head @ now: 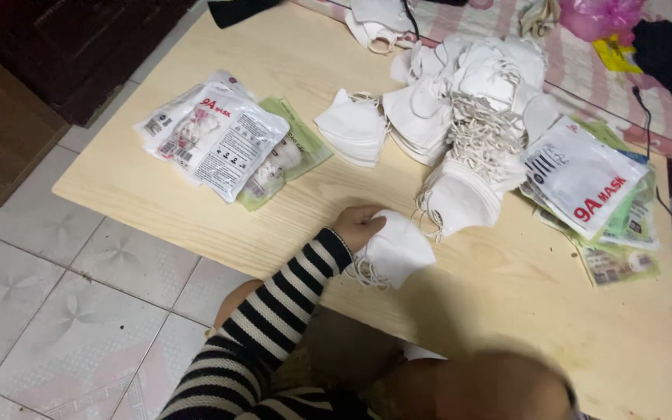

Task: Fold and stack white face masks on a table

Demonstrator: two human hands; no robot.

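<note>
White mask (398, 247) — soft, folded, curved — pressed by left hand (357, 226) onto wooden table (523, 311).

Pale wooden table (507, 311), light patterned floor tiles (56, 295), dark wooden furniture (33, 62), dim light

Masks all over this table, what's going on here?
A person in a striped sleeve has the left hand resting on a white folded mask at the near edge of the wooden table. Heaps of loose white masks lie behind it. Filled packets lie at left, flat pouches at right. The right hand isn't clearly visible.
</note>
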